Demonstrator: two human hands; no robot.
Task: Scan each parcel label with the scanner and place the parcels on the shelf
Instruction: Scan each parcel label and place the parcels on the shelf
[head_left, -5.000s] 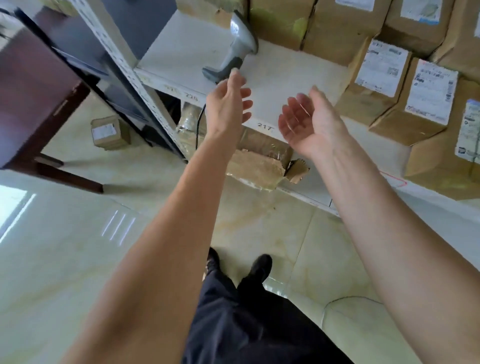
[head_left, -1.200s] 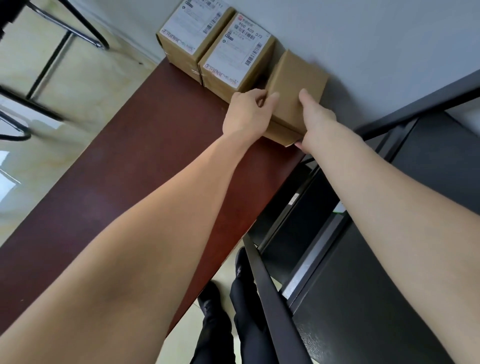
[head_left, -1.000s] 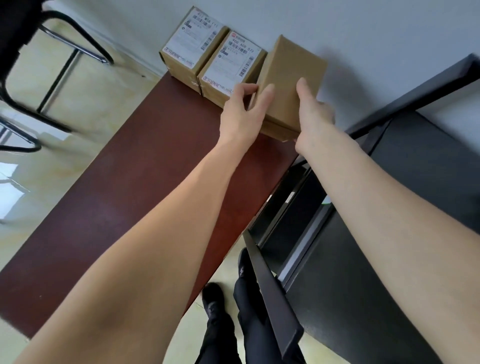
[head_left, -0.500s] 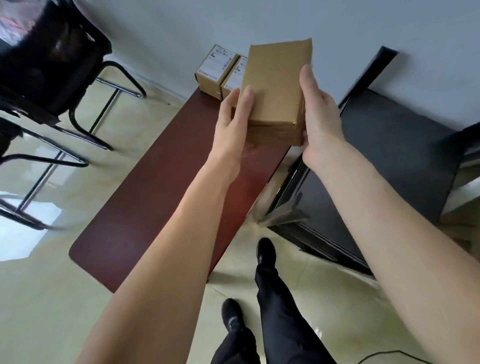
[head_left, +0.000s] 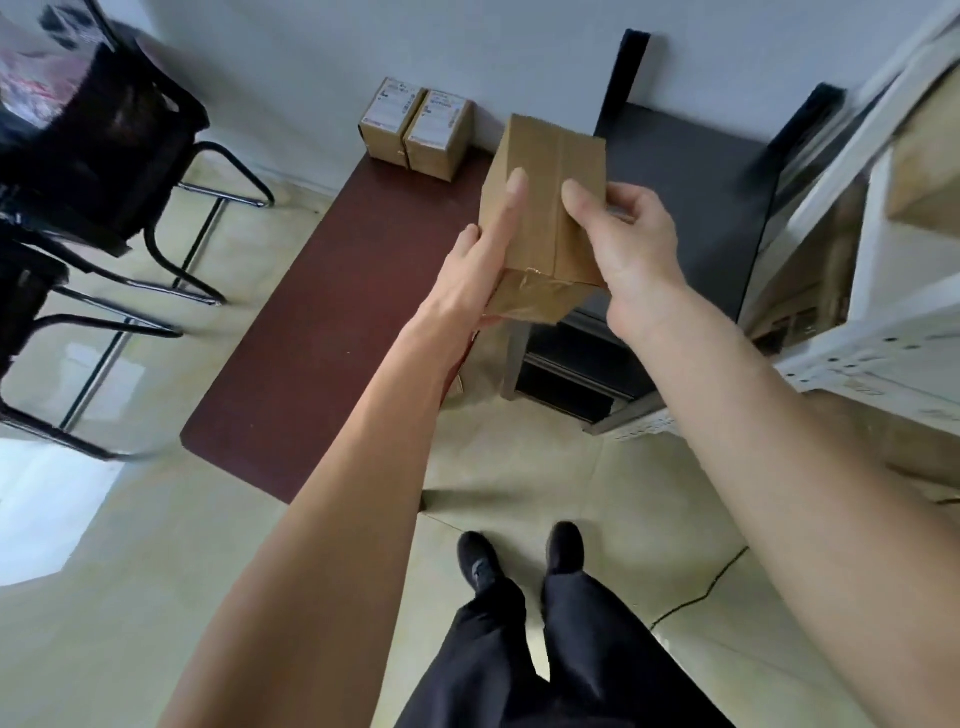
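I hold a plain brown cardboard parcel (head_left: 545, 208) in the air between both hands, its taped seam facing me and no label showing. My left hand (head_left: 475, 270) grips its left side with fingers laid along the face. My right hand (head_left: 623, 244) grips the right side, thumb on top. Two more parcels (head_left: 415, 130) with white labels stand side by side at the far end of the dark red table (head_left: 322, 322), against the wall. The white shelf (head_left: 883, 332) sits at the right edge. No scanner is in view.
A dark grey cabinet (head_left: 691, 218) stands between the table and the shelf. Black metal-framed chairs (head_left: 104, 171) are on the left. My feet in black shoes (head_left: 519, 561) stand on the pale tiled floor, and a thin cable (head_left: 696, 597) runs across it at the right.
Both hands lifted the unlabelled parcel off the far end of the table and drew it toward me. I stepped back and turned right, so the shelf has come into view.
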